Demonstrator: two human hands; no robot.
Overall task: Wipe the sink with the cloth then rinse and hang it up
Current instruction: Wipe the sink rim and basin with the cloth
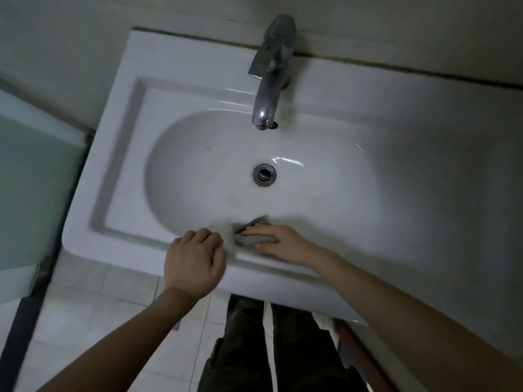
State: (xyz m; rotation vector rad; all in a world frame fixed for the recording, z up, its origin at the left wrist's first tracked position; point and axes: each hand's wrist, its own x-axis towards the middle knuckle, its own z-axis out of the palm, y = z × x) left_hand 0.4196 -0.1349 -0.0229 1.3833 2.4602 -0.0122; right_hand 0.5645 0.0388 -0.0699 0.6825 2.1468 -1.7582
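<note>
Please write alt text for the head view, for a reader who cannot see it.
The right hand holds a grey cloth on the near rim of a white sink; the left hand rests beside it. A chrome tap stands at the far side.

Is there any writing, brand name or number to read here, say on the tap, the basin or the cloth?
No text can be read anywhere.
The tap shows bare metal, the sink is plain white, and the cloth held by the right hand shows no label.
</note>
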